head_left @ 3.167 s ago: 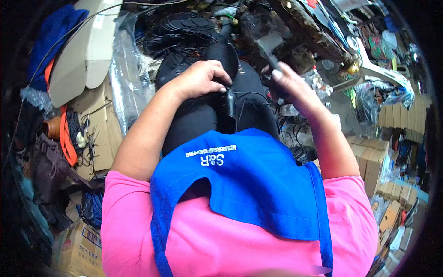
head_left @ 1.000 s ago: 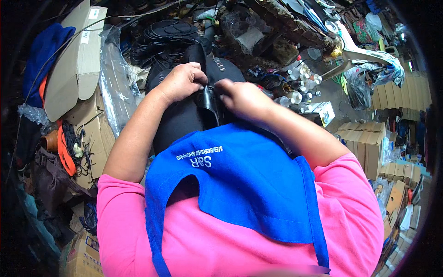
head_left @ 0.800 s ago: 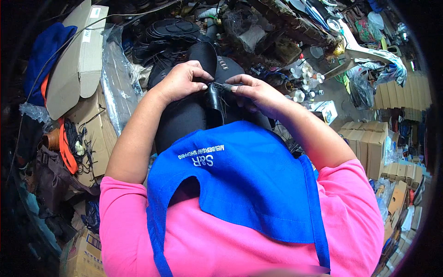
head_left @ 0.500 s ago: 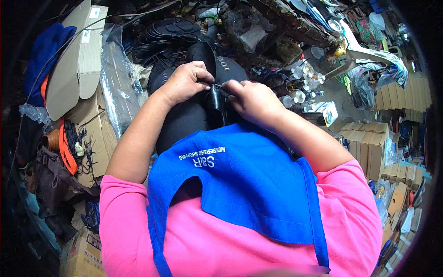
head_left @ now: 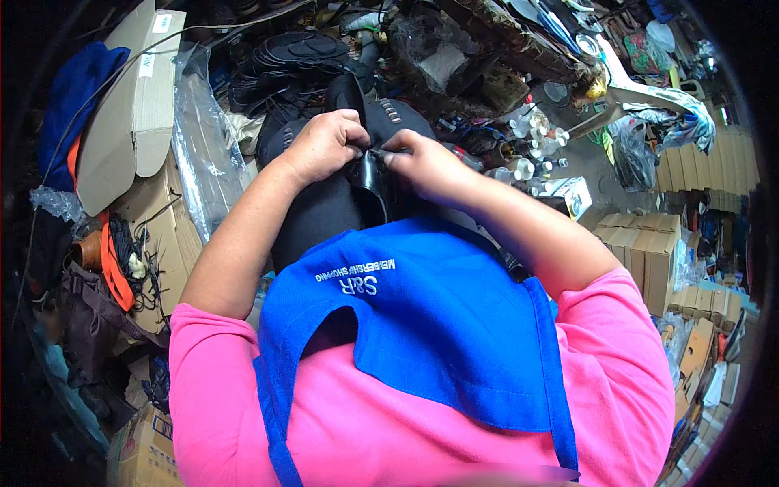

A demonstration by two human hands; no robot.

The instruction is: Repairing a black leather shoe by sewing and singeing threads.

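Over my lap, between my knees in dark trousers, is a curved black leather piece [head_left: 372,185] with a glossy surface. My left hand [head_left: 326,144] is closed, thumb and fingers pinching its upper edge. Close by on the other side, my right hand [head_left: 428,165] pinches the same edge, fingers bent; anything small between the fingertips is too small to make out. A dark flap [head_left: 345,95] stands up beyond my left fingers, and I cannot tell whether it belongs to the same piece. A blue apron [head_left: 430,325] covers my front below the hands.
Flat black pieces [head_left: 300,55] are piled beyond my knees. On the left lean a cardboard sheet [head_left: 134,105] and clear plastic wrap [head_left: 203,138]. Several small bottles [head_left: 527,138] and a small box [head_left: 568,197] stand right of my hands. Cardboard stacks [head_left: 641,256] lie farther right.
My right hand has shifted slightly left and down, its fingers now bent closer to my left fingertips. The glossy leather piece has tilted a little. My left hand stays nearly in place.
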